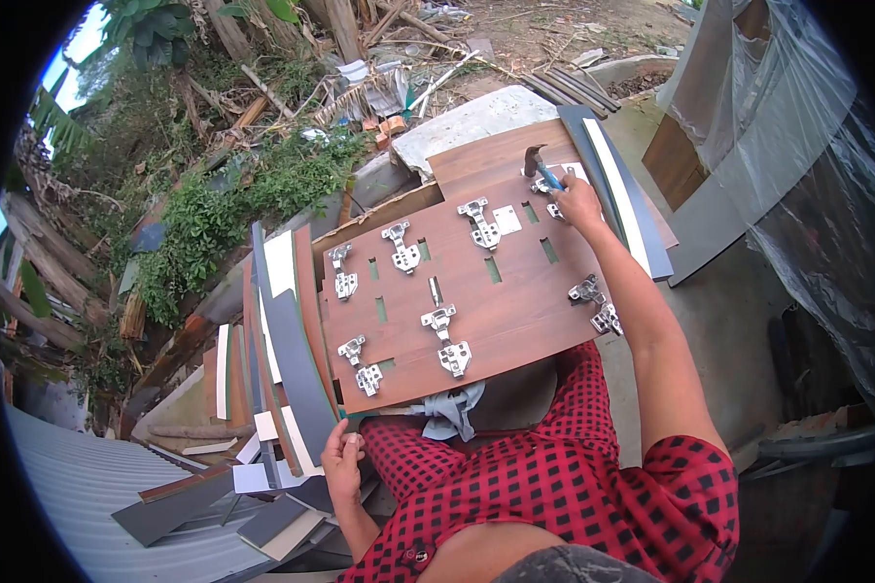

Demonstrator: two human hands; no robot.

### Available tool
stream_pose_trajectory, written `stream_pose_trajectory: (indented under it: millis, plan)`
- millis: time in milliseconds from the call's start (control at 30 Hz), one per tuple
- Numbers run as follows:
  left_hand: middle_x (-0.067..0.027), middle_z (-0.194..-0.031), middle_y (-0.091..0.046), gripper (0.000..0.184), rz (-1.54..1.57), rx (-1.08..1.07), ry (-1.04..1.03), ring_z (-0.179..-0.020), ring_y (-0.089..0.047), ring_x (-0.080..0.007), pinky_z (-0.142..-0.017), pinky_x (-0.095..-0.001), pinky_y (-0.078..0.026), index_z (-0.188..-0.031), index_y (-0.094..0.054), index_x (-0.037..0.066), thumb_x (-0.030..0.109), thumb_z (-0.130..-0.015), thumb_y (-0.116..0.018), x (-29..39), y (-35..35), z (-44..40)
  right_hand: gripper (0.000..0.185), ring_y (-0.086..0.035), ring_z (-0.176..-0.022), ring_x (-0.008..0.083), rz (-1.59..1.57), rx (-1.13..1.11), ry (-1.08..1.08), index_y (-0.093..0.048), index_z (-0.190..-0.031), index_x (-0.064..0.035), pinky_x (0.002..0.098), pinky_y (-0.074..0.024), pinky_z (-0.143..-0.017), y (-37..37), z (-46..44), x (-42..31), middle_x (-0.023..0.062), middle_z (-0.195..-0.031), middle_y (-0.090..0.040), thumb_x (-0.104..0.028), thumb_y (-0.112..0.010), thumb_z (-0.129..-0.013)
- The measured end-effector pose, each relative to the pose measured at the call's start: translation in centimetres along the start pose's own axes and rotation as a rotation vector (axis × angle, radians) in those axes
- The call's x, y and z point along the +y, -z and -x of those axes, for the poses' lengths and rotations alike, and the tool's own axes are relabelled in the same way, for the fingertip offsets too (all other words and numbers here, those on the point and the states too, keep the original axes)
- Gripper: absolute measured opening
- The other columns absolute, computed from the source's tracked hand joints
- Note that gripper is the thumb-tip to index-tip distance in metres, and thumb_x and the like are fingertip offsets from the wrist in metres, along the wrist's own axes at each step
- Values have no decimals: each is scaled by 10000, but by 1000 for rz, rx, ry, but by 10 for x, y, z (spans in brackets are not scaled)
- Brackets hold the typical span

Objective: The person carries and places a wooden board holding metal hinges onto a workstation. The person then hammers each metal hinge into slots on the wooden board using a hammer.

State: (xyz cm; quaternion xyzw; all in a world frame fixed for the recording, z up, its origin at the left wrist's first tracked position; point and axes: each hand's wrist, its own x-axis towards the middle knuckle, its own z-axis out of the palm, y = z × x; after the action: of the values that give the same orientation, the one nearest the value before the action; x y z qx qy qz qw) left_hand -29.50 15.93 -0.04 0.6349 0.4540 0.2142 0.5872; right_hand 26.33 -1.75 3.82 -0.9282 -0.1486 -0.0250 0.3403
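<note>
I have the right hand [580,204] over the far right corner of the counter [515,301], a brown wood-grain panel with rectangular slots cut through it. Its fingers are closed around the blue handle of a claw hammer [551,179], whose metal head points away towards the far edge. A concealed cabinet hinge [541,186] shows partly beneath the handle; from where I sit I cannot tell whether hammer and hinge touch.

The left hand [345,466] is low, just off the near left corner of the counter. I see its fingers partly curled, close to the end of a long grey board [297,335] that runs beside the left edge; whether they grip anything I cannot tell.

More silvery hinges lie spread over the counter: one by the far left corner [341,272], two along the far side [399,248] [479,223], one by the near left corner [361,366], one left of the middle of the near edge [445,342], and one by the near right corner [596,303]. A small metal cylinder [436,291] lies just beyond that near-edge hinge, and a white card [506,221] sits right beside the second far-side hinge. A white strip [617,194] rests along the right edge, and I make out a grey-blue cloth [450,411] bunched under the near edge
</note>
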Motion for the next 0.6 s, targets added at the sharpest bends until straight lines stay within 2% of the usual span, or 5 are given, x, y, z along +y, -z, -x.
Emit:
stream_pose_trajectory:
  millis: [167, 233, 367, 433, 600]
  plan:
    - [-10, -902, -613, 403, 4, 18, 17, -835, -609, -94, -657, -209, -494, -1292, -510, 38, 163, -915, -574, -1, 2, 2, 259, -659, -764, 324, 28, 142, 30, -651, -987, -49, 436, -490, -725, 5, -5, 9, 176, -791, -664, -233, -613, -809]
    - [-12, -906, -616, 402, 3, 16, 21, -837, -606, -94, -662, -213, -492, -1291, -512, 37, 164, -915, -575, -2, -2, 0, 257, -622, -949, 374, 44, -10, -73, -647, -989, -47, 458, -471, -829, 11, -9, 13, 207, -961, -660, -230, -574, -825]
    - [-22, -930, -628, 405, 0, -22, -47, -790, -557, -73, -671, -211, -448, -1287, -514, 20, 151, -910, -581, -9, -10, -6, 260, -624, -951, 369, -75, 23, -122, -646, -1000, -49, 456, -471, -835, 8, -13, 25, 206, -956, -661, -220, -569, -820]
    - [-25, -935, -631, 405, -10, -34, -78, -767, -536, -66, -671, -209, -432, -1284, -517, 12, 145, -907, -584, -7, -11, -5, 251, -626, -506, 232, -46, 176, -18, -645, -1013, -34, 370, -519, -534, 3, -17, 37, 148, -682, -633, -186, -594, -820]
    - [-21, -932, -603, 405, 49, -37, -24, -828, -546, -82, -772, -229, -448, -1277, -509, -27, 88, -900, -598, -10, -13, -8, 255, -610, -480, 217, 50, 84, -18, -628, -1007, -6, 352, -502, -476, 15, -7, 49, 138, -661, -620, -186, -605, -828]
